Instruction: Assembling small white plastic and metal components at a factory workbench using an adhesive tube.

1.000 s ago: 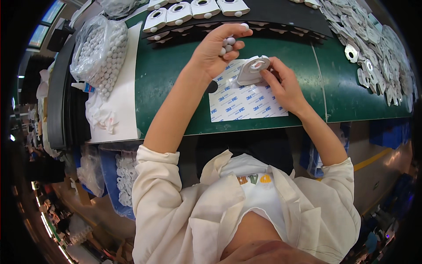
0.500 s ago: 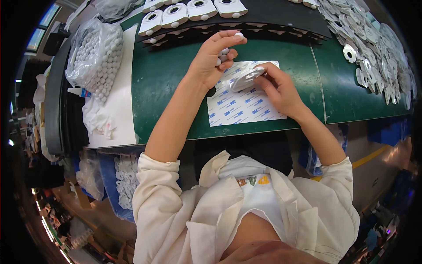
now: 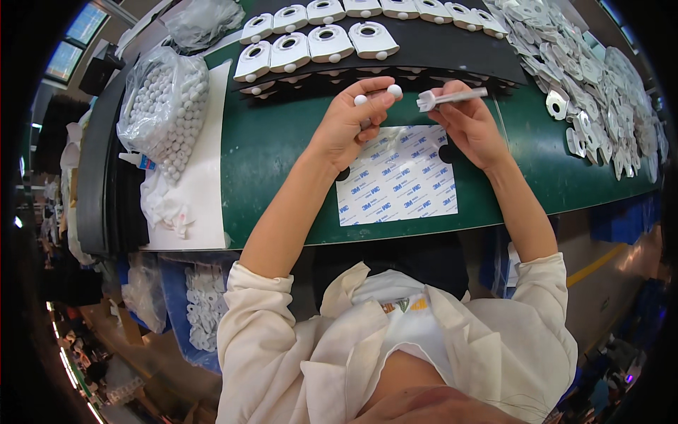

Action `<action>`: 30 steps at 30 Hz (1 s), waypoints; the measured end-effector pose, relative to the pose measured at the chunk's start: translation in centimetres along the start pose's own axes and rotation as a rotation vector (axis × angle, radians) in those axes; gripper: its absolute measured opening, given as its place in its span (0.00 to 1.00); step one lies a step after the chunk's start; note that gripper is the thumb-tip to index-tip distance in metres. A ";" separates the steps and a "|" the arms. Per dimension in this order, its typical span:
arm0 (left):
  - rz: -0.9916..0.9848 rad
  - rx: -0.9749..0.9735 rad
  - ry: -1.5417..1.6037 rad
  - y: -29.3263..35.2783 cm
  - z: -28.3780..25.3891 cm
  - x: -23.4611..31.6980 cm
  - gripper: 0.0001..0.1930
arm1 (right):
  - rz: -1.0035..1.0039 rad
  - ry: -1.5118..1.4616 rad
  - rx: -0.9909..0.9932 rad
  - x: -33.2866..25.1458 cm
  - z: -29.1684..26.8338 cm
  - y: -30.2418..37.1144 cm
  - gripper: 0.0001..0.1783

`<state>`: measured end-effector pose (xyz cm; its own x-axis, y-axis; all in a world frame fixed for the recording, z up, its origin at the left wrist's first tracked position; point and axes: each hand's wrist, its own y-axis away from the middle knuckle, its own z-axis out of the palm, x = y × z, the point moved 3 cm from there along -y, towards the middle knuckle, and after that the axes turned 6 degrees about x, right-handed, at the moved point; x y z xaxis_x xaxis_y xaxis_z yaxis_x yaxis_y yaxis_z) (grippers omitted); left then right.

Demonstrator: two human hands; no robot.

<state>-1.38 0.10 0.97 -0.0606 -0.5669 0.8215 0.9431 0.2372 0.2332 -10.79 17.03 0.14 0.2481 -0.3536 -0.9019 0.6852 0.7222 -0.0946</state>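
Over the green table, my left hand [image 3: 340,126] pinches a small white ball [image 3: 395,92] between thumb and fingertips. Another white ball [image 3: 360,100] sits farther back among the same hand's fingers, and the palm is partly hidden. Across a narrow gap, my right hand [image 3: 474,127] grips a flat white plastic part [image 3: 460,96] turned nearly edge-on. Its notched end points at the ball, and the two are apart. Below both hands lies a white sheet with blue print [image 3: 399,180].
Rows of white parts with round holes and balls [image 3: 326,42] stand on a black board [image 3: 438,53] at the back. A clear bag of white balls [image 3: 164,106] sits at the left, near a small glue bottle [image 3: 137,161]. Loose white parts [image 3: 597,92] are heaped at the right.
My right hand has lifted the white part off the sheet and turned it edge-on, notched end toward my left hand. The ball in my left fingertips now shows more fully.
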 end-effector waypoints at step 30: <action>-0.010 -0.037 -0.022 -0.1 0.5 -0.7 0.14 | -0.884 0.919 -0.060 -2.6 1.7 2.2 0.11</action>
<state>-1.62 0.91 0.65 -0.0770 -0.5514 0.8307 0.9537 0.2021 0.2226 -8.77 18.57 2.99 -0.8540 -0.2034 -0.4789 0.3364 0.4863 -0.8064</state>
